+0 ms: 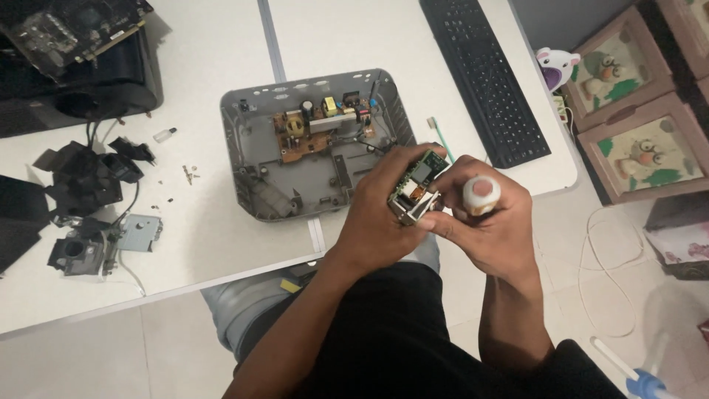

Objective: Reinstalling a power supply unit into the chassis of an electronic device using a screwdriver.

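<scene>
Nearest the camera are the person's dark-clothed lap and forearms, over a pale tiled floor. Both hands meet just off the near edge of the white desk (221, 244). The left hand (377, 222) is clenched around a small circuit module (415, 188), a green board set in a metal frame, gripping it from the left with fingers wrapped over its top. The right hand (491, 222) is closed around a screwdriver (480, 196) whose white rounded handle end with a reddish centre points up at the camera; its tip is hidden behind the module, so I cannot tell exactly where it touches. The two hands are touching around the module.

Just beyond the hands, on the desk, lies an open grey plastic casing (244, 148), with a brown power board (317, 129) carrying capacitors and coils in its far half. Right of the casing lies a thin green-handled brush (441, 137). To the left, near the desk's edge, sit black plastic parts (81, 177), a grey metal plate (140, 233) and a few loose screws (190, 174).

Farther off, a black keyboard (484, 74) runs diagonally on the right, and a dark device with a circuit card (74, 26) on it fills the far left corner. Off the desk to the right stand cartoon-printed boxes (642, 155).
</scene>
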